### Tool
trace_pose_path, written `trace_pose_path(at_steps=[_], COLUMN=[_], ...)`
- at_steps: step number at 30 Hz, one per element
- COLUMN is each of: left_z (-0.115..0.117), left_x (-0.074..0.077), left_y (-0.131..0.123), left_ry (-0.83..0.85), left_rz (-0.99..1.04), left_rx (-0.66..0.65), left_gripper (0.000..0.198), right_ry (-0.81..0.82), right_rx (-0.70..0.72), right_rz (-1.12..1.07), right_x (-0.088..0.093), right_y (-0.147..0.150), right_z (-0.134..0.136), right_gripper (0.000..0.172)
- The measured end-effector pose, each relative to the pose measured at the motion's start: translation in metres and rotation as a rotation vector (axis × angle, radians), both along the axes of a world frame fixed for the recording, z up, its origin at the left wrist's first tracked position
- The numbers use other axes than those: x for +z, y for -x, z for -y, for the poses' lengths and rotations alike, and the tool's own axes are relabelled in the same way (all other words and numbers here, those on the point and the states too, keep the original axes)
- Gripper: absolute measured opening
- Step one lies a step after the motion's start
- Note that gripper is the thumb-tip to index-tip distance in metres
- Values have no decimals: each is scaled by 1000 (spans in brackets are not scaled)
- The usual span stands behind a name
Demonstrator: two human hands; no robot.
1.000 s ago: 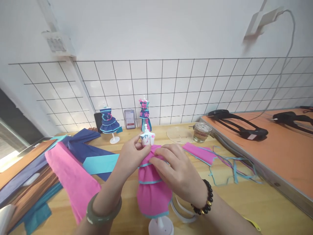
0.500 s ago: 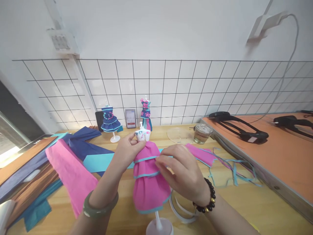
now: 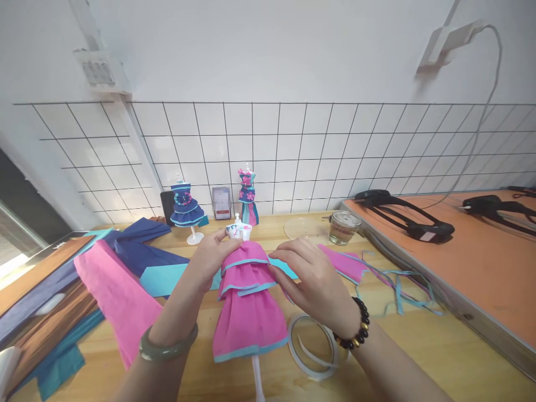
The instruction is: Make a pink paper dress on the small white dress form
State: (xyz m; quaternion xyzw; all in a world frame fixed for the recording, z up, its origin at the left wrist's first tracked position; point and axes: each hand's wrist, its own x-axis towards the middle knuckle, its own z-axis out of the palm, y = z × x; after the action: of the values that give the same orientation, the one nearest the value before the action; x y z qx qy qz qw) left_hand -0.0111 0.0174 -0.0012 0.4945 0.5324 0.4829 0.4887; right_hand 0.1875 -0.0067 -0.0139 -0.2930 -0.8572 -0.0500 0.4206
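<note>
A small white dress form (image 3: 243, 230) wears a pink tiered dress (image 3: 250, 318) with light-blue trim and tilts on its thin white stem. My left hand (image 3: 211, 254) is closed around the form's upper body, thumb pressed on the dress's top edge. On the other side, my right hand (image 3: 316, 279) pinches the edge of the upper tier between thumb and fingertips. The second tier hangs with its trim overlapping at the front. The stand's base lies out of view.
Behind stand a doll form in a blue dress (image 3: 187, 206), another in a multicoloured dress (image 3: 248, 194), and a phone (image 3: 221, 202). Fabric strips, like the pink one (image 3: 121, 301), lie left. A tape roll (image 3: 293, 349), glass jar (image 3: 344, 228) and blue ribbon scraps (image 3: 400, 293) are right.
The dress form has tilted and turned, its base swinging left and toward me. The second tier's trim now shows an overlap. Both hands stay at the dress.
</note>
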Motion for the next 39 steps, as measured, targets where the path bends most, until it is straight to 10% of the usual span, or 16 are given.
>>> trace_pose_path(at_steps=[21, 30, 39], left_z=[7, 13, 26], left_x=[-3, 1, 4], left_y=[-14, -19, -26], left_ry=[-118, -246, -360], left_rz=[-200, -139, -251], left_rx=[-42, -29, -212], left_gripper=[20, 62, 79], right_ry=[20, 59, 560], right_rx=[84, 181, 65], right_rz=[45, -13, -462], right_x=[3, 7, 3], right_y=[3, 4, -5], right_z=[9, 12, 0], right_gripper=[25, 27, 38])
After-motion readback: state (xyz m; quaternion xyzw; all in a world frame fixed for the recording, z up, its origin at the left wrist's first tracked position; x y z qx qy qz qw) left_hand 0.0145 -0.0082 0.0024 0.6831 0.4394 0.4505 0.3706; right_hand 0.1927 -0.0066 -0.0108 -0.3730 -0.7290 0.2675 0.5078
